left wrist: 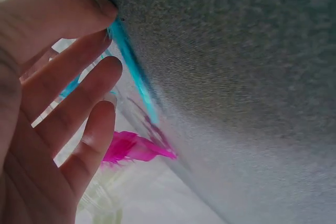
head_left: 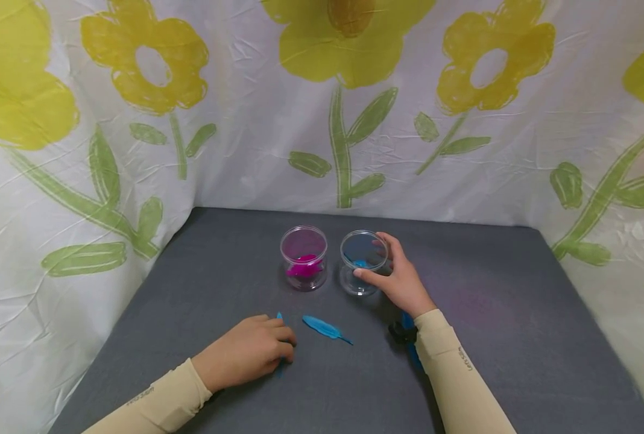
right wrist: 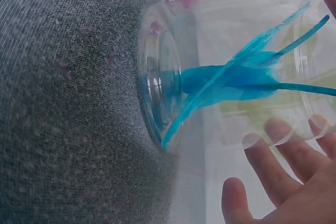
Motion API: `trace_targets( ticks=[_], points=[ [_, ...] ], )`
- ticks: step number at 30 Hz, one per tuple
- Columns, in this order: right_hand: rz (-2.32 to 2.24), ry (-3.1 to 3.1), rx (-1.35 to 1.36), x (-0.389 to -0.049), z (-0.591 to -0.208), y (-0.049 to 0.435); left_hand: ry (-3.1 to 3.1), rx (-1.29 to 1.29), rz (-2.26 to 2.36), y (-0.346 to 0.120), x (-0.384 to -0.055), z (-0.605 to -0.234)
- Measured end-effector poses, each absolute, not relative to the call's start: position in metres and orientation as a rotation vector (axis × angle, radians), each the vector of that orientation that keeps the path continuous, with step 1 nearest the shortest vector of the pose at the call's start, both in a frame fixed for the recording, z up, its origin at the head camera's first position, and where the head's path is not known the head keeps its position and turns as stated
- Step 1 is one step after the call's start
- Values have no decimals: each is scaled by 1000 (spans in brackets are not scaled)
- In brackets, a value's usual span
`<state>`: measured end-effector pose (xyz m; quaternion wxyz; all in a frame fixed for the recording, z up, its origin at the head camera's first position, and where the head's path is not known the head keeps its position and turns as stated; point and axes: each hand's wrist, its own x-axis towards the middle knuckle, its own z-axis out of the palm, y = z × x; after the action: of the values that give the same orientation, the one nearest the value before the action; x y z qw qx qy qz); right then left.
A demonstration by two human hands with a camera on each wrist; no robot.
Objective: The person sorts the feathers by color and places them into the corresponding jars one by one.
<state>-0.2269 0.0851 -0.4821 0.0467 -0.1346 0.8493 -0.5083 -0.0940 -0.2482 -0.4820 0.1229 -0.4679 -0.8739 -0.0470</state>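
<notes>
My left hand (head_left: pixel 248 351) pinches a blue feather (left wrist: pixel 131 66) between thumb and index finger, low over the dark cloth; in the head view the hand covers most of it. A second blue feather (head_left: pixel 322 327) lies flat to the right of that hand. My right hand (head_left: pixel 403 282) holds a clear plastic jar (head_left: pixel 354 286) from its right side, thumb in front and fingers behind. Several blue feathers (right wrist: pixel 231 85) stand inside this upright jar, as the right wrist view shows. To its left stands a matching jar (head_left: pixel 307 283) with bright pink feathers (head_left: pixel 306 266) inside.
A dark grey cloth (head_left: pixel 192 295) covers the table. Something blue (head_left: pixel 413 357) lies partly hidden under my right wrist, beside a black wrist device (head_left: pixel 401 333). A white curtain (head_left: pixel 246 144) with yellow flowers hangs behind and along both sides.
</notes>
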Motion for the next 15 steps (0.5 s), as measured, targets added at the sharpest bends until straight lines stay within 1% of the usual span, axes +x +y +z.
trace_targets(
  ticks=[9, 15],
  points=[
    [-1555, 2596, -406, -228, -482, 84, -2448, -1372, 90, -238, -95, -480],
    [-1560, 2592, -407, -227, -483, 85, -2468, -1370, 120, -234, -97, -484]
  ],
)
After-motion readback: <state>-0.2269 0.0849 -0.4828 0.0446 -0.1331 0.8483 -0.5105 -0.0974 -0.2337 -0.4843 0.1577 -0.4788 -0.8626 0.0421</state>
